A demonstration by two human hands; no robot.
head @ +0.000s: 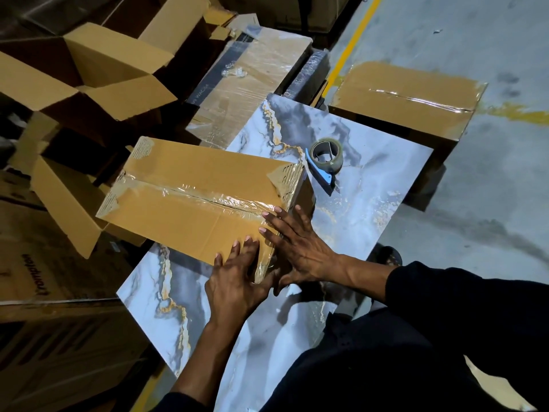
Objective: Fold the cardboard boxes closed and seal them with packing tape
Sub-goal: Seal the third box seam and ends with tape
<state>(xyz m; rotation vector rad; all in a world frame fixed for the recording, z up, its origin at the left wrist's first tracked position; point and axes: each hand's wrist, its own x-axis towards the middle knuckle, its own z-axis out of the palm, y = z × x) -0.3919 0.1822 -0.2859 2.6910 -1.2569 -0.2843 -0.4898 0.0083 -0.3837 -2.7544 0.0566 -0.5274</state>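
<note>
A closed cardboard box lies on the marble-patterned table, its top seam covered with clear tape. My left hand presses flat on the box's near corner, fingers spread over the top edge. My right hand lies flat against the box's near end, fingers straight over the taped edge. A roll of clear packing tape in a blue dispenser sits on the table just beyond the box, untouched.
A second taped box stands on the floor past the table's far right corner. Open empty boxes pile up at the left, with a plastic-wrapped carton behind. Grey concrete floor with a yellow line lies at the right.
</note>
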